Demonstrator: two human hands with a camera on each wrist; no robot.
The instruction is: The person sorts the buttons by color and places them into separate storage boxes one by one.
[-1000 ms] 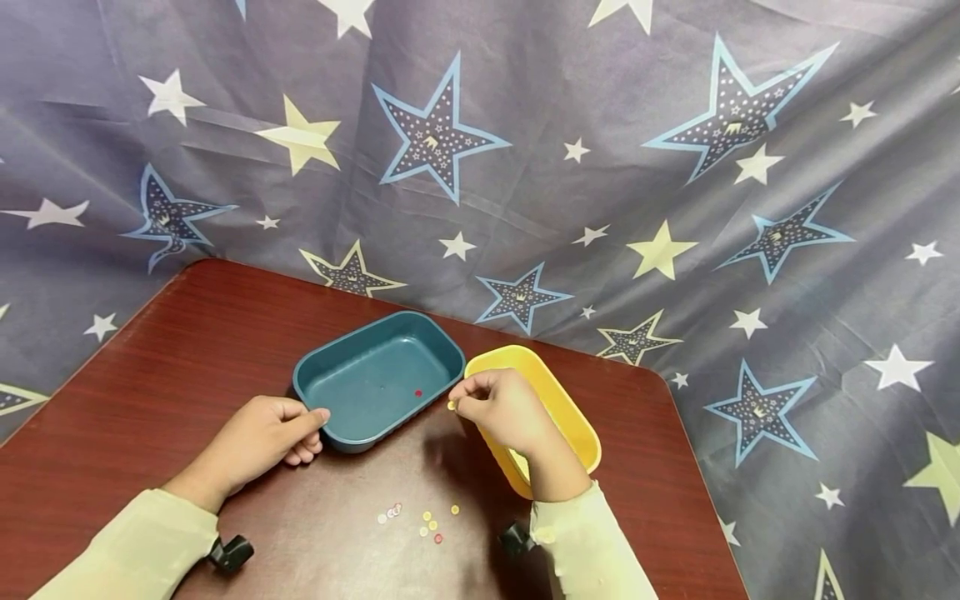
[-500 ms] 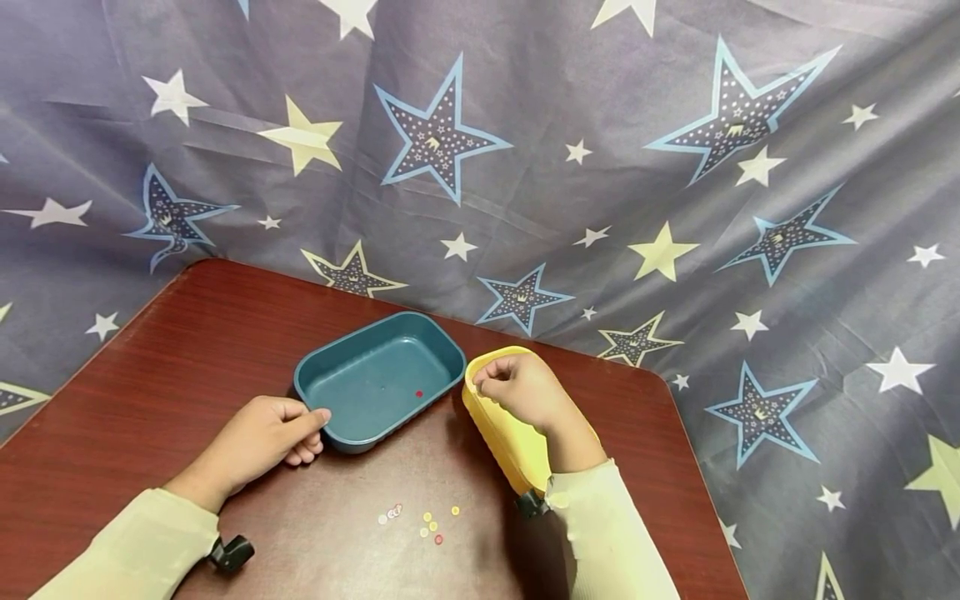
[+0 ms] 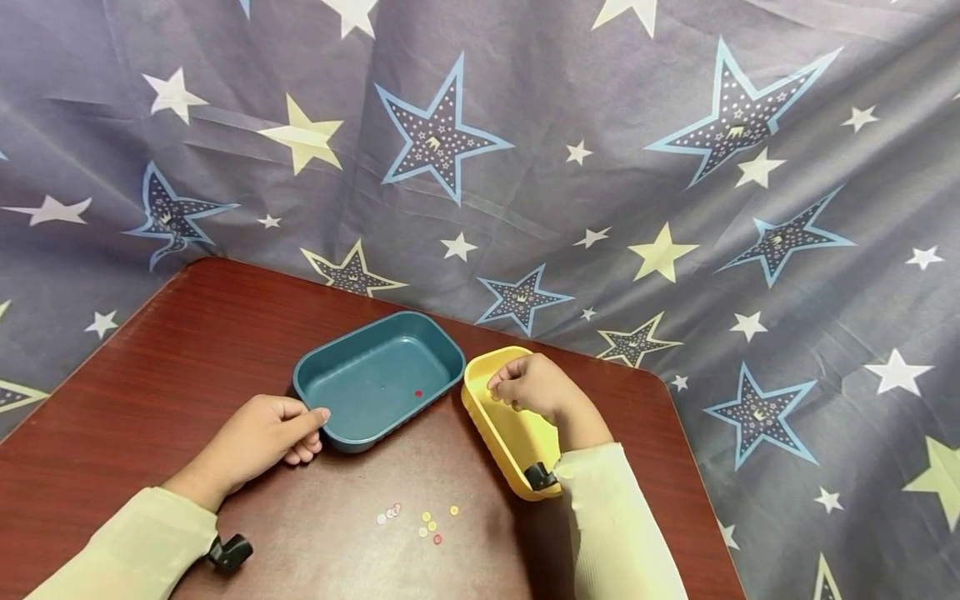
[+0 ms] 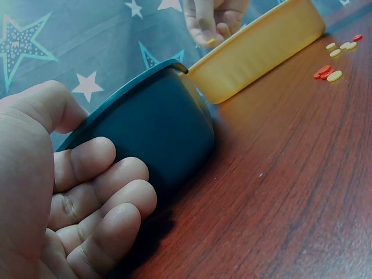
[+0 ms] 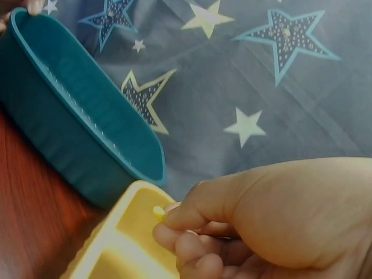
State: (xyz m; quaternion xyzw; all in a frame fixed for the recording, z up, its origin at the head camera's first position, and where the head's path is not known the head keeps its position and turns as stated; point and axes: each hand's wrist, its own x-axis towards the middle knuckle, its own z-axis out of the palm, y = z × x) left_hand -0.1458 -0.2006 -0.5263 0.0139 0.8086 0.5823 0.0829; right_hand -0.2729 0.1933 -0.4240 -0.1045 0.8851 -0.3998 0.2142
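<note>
My left hand [image 3: 258, 437] pinches the near left rim of a teal plastic tray [image 3: 367, 387], with the thumb on top and the other fingers curled against its outer wall. One small red button [image 3: 418, 393] lies on that tray's floor. Over the far end of a yellow plastic tray [image 3: 517, 433] is my right hand [image 3: 540, 392]. Between its thumb and forefinger it pinches a small yellow button [image 5: 158, 213], seen best in the right wrist view. The right hand and wrist cover part of the yellow tray's inside.
On the brown wooden table [image 3: 225, 333], several loose buttons lie in front of the trays: yellow buttons [image 3: 432, 526], a red button [image 3: 438, 540] and pale buttons [image 3: 382, 519]. The two trays stand close together. A star-patterned curtain [image 3: 525, 208] hangs behind the table.
My right hand has moved right, from the yellow tray's left edge to over its inside, still pinching the yellow button. My left hand keeps its hold on the teal rim.
</note>
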